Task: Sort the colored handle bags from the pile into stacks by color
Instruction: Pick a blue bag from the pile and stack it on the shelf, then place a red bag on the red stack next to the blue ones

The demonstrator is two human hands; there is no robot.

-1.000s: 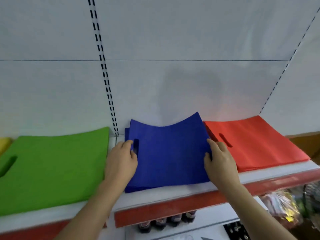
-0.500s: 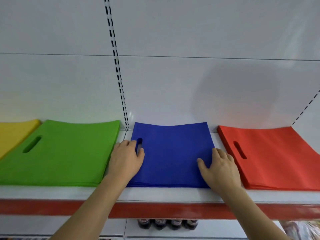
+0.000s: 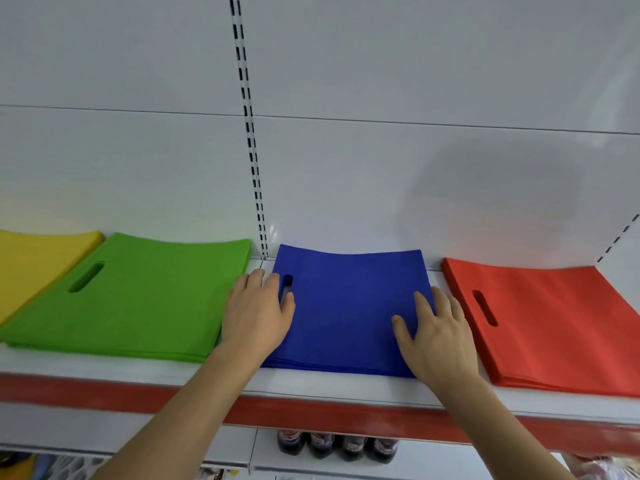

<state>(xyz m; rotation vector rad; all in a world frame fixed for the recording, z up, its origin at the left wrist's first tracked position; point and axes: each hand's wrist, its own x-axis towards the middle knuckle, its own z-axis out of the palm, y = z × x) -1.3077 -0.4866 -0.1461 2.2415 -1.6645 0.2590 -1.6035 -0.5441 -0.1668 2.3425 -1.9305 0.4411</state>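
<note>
- Head view, the only one we have: a white shelf [image 3: 346, 384] with a red front strip holds four flat stacks of handle bags. We use the blue stack [image 3: 349, 306] at the centre as our landmark.
- Handling, as we judge it: the bags look like thin, soft, non-woven fabric, light and floppy, not fragile. A single sheet would sag if lifted by one corner, so we would take it by both side edges or through the handle slot.
- Look: the blue stack is a neat rectangle of several layers, with a dark oval handle slot near its left edge.
- Our left hand [image 3: 258, 311] rests on the blue stack's left edge, fingers relaxed and close together, fingertips beside the slot, gripping nothing.
- Our right hand [image 3: 438, 336] lies flat on the blue stack's right front corner, fingers straight and slightly spread, pressing down.
- Left of the blue stack sits the green stack [image 3: 145, 299], and beyond that a yellow stack [image 3: 31, 261], partly out of frame.
- Right of the blue stack, apart from it, lies the red stack [image 3: 547, 323].
- Below the blue stack, under the shelf, we see dark bottles [image 3: 336, 445].
</note>
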